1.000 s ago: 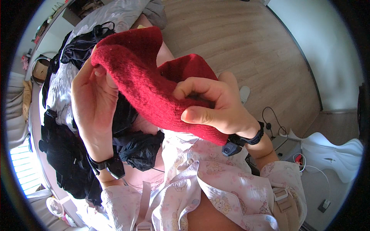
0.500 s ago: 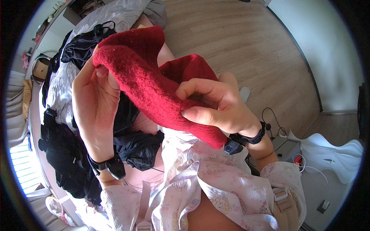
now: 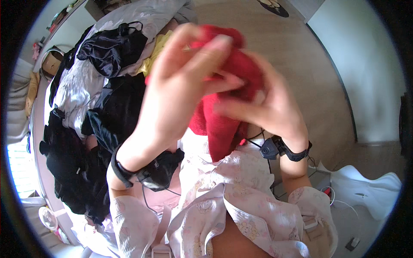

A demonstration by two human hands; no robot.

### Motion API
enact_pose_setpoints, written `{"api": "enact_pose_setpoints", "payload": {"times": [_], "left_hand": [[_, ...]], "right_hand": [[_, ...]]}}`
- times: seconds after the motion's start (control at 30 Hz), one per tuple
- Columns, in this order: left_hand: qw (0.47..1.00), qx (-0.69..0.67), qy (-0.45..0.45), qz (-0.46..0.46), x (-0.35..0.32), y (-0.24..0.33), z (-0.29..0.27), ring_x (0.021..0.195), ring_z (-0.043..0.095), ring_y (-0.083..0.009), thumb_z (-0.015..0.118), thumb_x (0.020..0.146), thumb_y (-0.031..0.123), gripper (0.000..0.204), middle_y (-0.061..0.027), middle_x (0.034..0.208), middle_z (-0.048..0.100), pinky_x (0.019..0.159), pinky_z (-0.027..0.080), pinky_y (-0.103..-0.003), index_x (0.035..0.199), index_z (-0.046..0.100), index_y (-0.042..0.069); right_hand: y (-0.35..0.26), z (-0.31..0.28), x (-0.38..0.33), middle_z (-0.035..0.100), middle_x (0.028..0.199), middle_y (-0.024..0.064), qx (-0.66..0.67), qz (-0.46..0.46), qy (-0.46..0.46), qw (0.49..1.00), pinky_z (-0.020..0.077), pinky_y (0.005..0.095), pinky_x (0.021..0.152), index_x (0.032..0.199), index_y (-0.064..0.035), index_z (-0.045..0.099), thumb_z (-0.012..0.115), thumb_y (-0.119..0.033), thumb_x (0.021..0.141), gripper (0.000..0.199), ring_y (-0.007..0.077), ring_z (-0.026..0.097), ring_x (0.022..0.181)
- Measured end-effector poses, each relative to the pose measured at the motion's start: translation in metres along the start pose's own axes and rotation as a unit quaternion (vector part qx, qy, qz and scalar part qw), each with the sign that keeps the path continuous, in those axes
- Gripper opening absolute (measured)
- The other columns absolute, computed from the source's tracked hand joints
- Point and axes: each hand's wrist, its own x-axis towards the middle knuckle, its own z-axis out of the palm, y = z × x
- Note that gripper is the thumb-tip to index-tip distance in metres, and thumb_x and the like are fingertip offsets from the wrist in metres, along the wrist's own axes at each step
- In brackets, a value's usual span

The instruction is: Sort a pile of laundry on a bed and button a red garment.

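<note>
A bright red knitted woollen piece [image 3: 220,135] is bunched up between my two hands, its lower end hanging toward my lap. My left hand [image 3: 178,84] closes on its upper part, thumb and fingers pinching the cloth. On the other side my right hand [image 3: 282,107] grips the knit, with the thumb across its front and the fingers behind, partly hidden. Both hands are smeared by motion. The folds hide the overall shape of the piece, so I cannot tell what garment it is. Each wrist wears a black strap with a small device.
Black clothes [image 3: 77,167] lie heaped on the bed at left, with a black satin garment [image 3: 114,49] and a yellow cloth [image 3: 157,53] farther back. At right, a white wavy-edged object [image 3: 365,189] and cables are near the wooden floor [image 3: 318,81]. A shoe [image 3: 275,6] sits at the far edge.
The red knit was stretched out sideways and is now gathered into a bunch. My left hand has moved right and up, close to my right hand.
</note>
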Motion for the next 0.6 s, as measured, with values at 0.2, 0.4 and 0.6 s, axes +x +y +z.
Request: {"api": "enact_pose_setpoints", "payload": {"times": [0.2,0.4,0.6], "left_hand": [[0.967,0.025,-0.149,0.203,0.019,-0.004,0.003,0.094,0.064,-0.0255,0.047,0.098,0.009,0.014,-0.0193,0.099,0.063,0.081,0.053,-0.032,0.104,0.052,-0.002],[0.923,0.226,0.076,0.302,0.03,-0.104,-0.059,0.121,0.048,-0.0282,0.075,0.078,0.012,0.058,-0.0169,0.126,0.049,0.098,0.043,-0.037,0.127,0.046,0.002],[0.904,0.388,-0.18,-0.005,0.048,-0.268,-0.119,0.138,0.028,-0.0339,0.087,0.055,0.047,0.115,-0.0098,0.148,0.035,0.108,0.017,-0.065,0.147,0.025,0.018]], "right_hand": [[-0.009,-0.02,0.015,0.069,0.089,0.0127,-0.054,-0.045,0.06,0.996,0.051,0.0297,0.071,0.103,0.0004,0.063,0.069,-0.011,0.085,0.023,0.0174,0.068,0.079],[-0.018,-0.091,-0.018,0.067,0.108,0.0081,-0.073,0.018,0.083,0.994,0.0464,0.0285,0.087,0.113,0.0032,0.061,0.062,-0.006,0.089,0.026,0.0161,0.062,0.096],[0.008,-0.16,-0.071,0.062,0.117,0.01,0.071,-0.022,0.126,0.989,0.0421,0.0351,0.096,0.122,0.0012,0.055,0.065,-0.009,0.085,0.04,0.0227,0.058,0.108]]}}
